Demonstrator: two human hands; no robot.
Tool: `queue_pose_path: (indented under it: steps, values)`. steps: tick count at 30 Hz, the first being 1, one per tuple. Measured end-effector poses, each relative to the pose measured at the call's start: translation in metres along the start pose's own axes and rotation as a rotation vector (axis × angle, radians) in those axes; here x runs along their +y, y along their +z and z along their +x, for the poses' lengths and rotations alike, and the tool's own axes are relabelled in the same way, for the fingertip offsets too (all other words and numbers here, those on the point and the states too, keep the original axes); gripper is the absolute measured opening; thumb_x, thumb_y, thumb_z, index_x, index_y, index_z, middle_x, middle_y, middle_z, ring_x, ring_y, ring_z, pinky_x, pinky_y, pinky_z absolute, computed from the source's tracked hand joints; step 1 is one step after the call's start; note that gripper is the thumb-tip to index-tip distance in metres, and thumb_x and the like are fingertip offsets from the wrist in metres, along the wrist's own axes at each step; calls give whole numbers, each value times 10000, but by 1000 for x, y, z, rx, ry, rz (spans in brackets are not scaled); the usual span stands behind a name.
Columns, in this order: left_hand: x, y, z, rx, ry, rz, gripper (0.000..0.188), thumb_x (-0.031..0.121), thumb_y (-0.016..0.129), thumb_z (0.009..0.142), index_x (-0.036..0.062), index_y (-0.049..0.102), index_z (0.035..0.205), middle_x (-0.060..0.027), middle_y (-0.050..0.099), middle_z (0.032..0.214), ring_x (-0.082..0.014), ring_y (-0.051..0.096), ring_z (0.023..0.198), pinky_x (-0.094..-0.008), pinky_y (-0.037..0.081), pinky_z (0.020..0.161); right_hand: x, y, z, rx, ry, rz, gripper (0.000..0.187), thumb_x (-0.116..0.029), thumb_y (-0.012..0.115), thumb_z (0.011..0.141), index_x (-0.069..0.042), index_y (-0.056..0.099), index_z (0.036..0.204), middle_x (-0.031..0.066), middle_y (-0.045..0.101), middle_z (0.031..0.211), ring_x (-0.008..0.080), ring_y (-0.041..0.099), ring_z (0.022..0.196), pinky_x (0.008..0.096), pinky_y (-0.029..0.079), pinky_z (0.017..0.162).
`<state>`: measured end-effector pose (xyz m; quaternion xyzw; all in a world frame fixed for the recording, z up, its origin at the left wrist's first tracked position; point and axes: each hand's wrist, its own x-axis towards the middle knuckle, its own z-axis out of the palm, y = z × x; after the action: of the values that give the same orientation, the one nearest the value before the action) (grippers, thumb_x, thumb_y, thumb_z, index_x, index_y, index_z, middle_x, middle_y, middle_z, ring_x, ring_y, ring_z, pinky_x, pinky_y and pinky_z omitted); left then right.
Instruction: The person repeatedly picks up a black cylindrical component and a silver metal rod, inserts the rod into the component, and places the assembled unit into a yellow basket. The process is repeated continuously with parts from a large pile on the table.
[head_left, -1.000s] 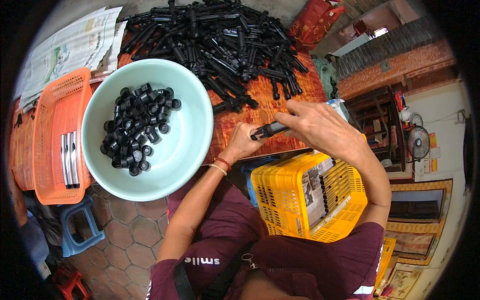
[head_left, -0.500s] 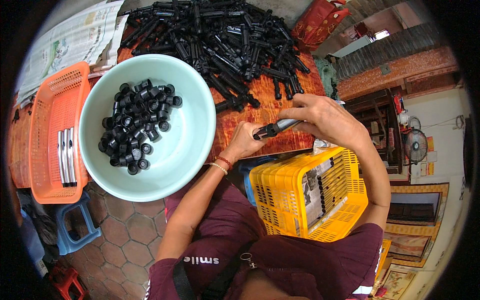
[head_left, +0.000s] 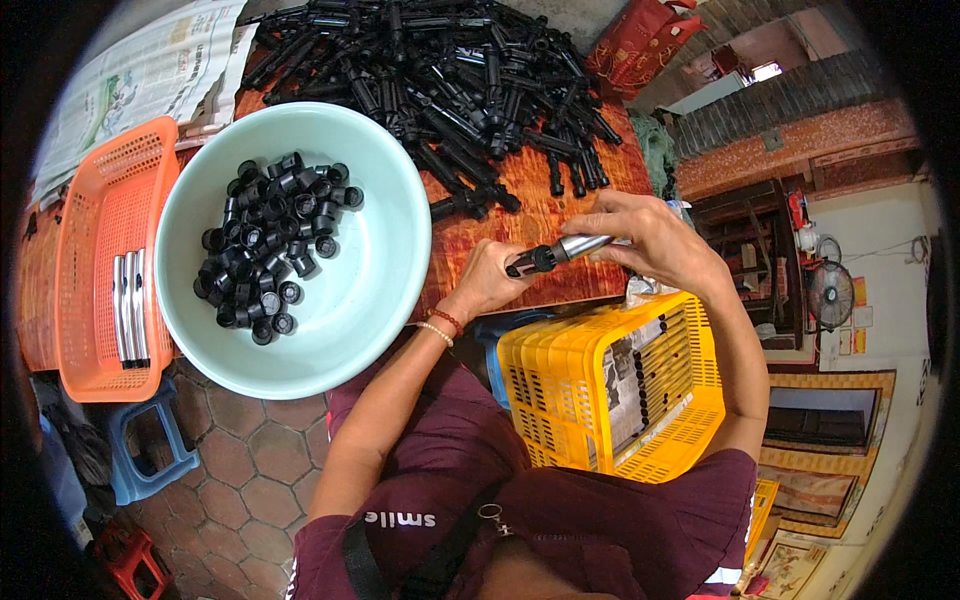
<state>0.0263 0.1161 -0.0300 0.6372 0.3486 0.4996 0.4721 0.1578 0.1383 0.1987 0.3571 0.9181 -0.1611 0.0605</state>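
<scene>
Over the table's front edge, my left hand [head_left: 487, 280] is closed on the end of a black plastic part [head_left: 536, 262]. A shiny silver tube [head_left: 584, 246] meets the far end of that part, in line with it and tilted up to the right. My right hand [head_left: 652, 238] has its fingers wrapped round the tube's other end, which they hide. Left of my hands, a pale green basin [head_left: 375, 300] holds many small black caps [head_left: 262, 240]. Beyond my hands lies a big heap of long black plastic parts [head_left: 450, 90] on the reddish table [head_left: 460, 255].
An orange basket [head_left: 85, 230] with several silver tubes [head_left: 131, 310] stands left of the basin. Below my right forearm, a yellow crate [head_left: 555, 400] holds rows of tubes with black ends. A red bag [head_left: 640, 45], newspapers [head_left: 140, 80] and a blue stool [head_left: 150, 450] surround the workspace.
My right hand's fingers have shifted slightly up and right along the silver tube, so more of it shows. My left hand keeps its hold, nearly still.
</scene>
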Motion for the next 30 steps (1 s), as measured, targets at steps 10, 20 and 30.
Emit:
queue_pose_path:
  steps: [10, 20, 30]
  values:
    - [-3, 2, -1, 11, 11, 5, 208, 119, 681, 715, -9, 548, 619, -130, 513, 521, -180, 459, 436, -333, 400, 471, -31, -1, -5, 12, -7, -303, 311, -50, 634, 737, -98, 594, 1042, 112, 503, 793, 306, 580, 753, 417, 471, 631]
    - [-5, 1, -1, -26, -26, 38, 233, 148, 667, 726, -5, 536, 610, -133, 504, 513, -181, 449, 438, -351, 390, 471, -50, 0, -3, -53, -11, -553, 227, -37, 545, 751, -49, 555, 977, 124, 528, 877, 300, 591, 856, 387, 483, 659]
    - [-2, 0, 0, -15, -32, 1, 223, 127, 674, 706, -17, 525, 622, -118, 480, 515, -147, 430, 467, -337, 386, 477, -49, -4, 7, -111, -94, -608, 242, -69, 562, 752, -53, 564, 993, 89, 535, 928, 258, 568, 927, 370, 477, 682]
